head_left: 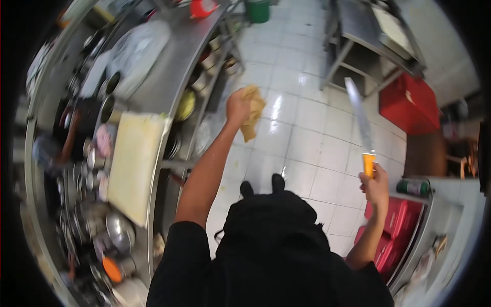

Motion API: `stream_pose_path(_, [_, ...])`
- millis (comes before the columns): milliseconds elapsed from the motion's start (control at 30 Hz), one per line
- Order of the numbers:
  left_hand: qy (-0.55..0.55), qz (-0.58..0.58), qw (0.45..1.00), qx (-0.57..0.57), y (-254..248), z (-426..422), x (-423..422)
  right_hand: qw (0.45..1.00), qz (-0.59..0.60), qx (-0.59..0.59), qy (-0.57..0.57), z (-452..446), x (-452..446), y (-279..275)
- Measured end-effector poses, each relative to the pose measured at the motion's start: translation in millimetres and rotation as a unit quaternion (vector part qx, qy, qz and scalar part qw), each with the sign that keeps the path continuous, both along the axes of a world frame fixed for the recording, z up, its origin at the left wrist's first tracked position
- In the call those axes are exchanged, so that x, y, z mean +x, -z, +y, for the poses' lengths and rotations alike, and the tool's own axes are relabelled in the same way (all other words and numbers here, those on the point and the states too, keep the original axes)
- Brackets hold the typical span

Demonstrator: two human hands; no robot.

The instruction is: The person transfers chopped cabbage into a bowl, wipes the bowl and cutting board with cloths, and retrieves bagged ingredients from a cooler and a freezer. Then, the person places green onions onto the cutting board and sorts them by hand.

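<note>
My right hand (376,185) is closed round the yellow handle of a long knife (362,123). Its broad blade points up and away from me, over the tiled floor. A crumpled yellowish cloth (252,113) hangs from my left hand (237,108), whose fingers are wrapped round it. Both arms are stretched out in front of me, well apart, and the cloth does not touch the knife. To the left of my left arm, a large pale cutting board (134,166) lies on the steel counter (179,61).
White tiles (296,135) cover the floor. Metal bowls (120,230) and pots crowd the left side, where another person (48,151) stands beyond the counter. Right of me are a red bin (409,102), red crates (388,217) and a steel table (360,30). A green bucket (258,10) stands ahead.
</note>
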State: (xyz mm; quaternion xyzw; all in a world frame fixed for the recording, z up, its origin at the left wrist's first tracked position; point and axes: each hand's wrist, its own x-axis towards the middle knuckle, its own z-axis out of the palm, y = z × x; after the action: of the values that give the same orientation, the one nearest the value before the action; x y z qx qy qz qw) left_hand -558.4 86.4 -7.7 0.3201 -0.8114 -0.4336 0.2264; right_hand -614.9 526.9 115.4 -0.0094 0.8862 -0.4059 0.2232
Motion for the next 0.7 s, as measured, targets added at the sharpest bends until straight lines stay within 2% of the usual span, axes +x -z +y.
stream_pose_path(67, [-0.048, 0.086, 0.982, 0.162, -6, -8, 33, 0.999, -0.005, -0.05, -0.013, -3, -14, 16])
stream_pose_path(133, [-0.082, 0.133, 0.964, 0.214, -63, 3, 84, 0.997, -0.006, -0.069, -0.033, -18, -28, 31])
stream_pose_path(200, [-0.106, 0.207, 0.932, 0.278, -77, -7, 135, 0.993, -0.022, -0.096, -0.061, -49, -38, 44])
stream_pose_path(300, [-0.178, 0.232, 0.911, 0.291, -155, 9, 227, 0.984, -0.043, -0.112, -0.13, -86, -38, 41])
stream_pose_path(367, [-0.26, 0.229, 0.901, 0.261, -199, 2, 287, 0.977, -0.052, -0.116, -0.172, -124, -35, 40])
stream_pose_path(433, [-0.336, 0.228, 0.897, 0.177, -218, -25, 351, 0.968, -0.059, -0.125, -0.21, -160, -27, 36])
stream_pose_path(467, [-0.351, 0.275, 0.886, 0.126, -227, -38, 373, 0.964, -0.062, -0.127, -0.225, -177, -22, 37])
stream_pose_path(533, [-0.394, 0.288, 0.869, 0.086, -238, -78, 427, 0.956, -0.069, -0.132, -0.254, -207, -5, 31])
stream_pose_path(567, [-0.397, 0.3, 0.861, 0.107, -240, -99, 449, 0.952, -0.073, -0.132, -0.266, -221, 4, 29])
stream_pose_path(667, [-0.454, 0.176, 0.87, 0.076, -208, -174, 514, 0.947, -0.072, -0.125, -0.289, -254, 32, 26])
stream_pose_path(700, [-0.456, 0.051, 0.882, 0.109, -192, -199, 535, 0.944, -0.077, -0.126, -0.296, -262, 42, 24])
